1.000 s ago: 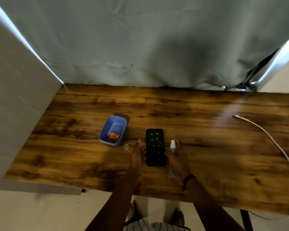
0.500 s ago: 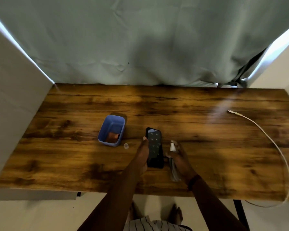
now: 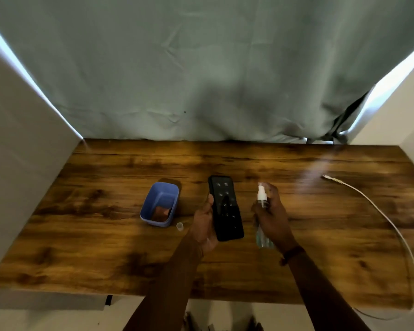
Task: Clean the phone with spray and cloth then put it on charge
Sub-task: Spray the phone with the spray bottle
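While the phone (image 3: 225,207) sits at the centre of the frame, screen up and dark with pale specks scattered across it, the left grip (image 3: 204,225) is grasping it: the thumb lies along its left edge and the palm is under its lower half. The phone stands lengthwise away from the person, slightly tilted. Whether its far end touches the desk (image 3: 105,235) cannot be told.

Just right of the phone, apart from it, the right grip (image 3: 273,218) is clenched around a clear spray bottle (image 3: 261,199). The white nozzle stands above the fingers, and the bottle's base shows below the palm. A dark band (image 3: 293,254) circles that wrist.

Left of the phone, a small clear cap (image 3: 180,226) stands on the desk, just beside a blue tub (image 3: 151,206). An orange cloth (image 3: 161,212) lies in the bottom of the tub.

At the right of the frame, well apart from both grips, a white cable (image 3: 378,209) lies on the desk. Its plug end points toward the centre, and the cord curves down to the desk's lower right edge.

A grey-green curtain (image 3: 201,68) fills the upper frame behind the desk.
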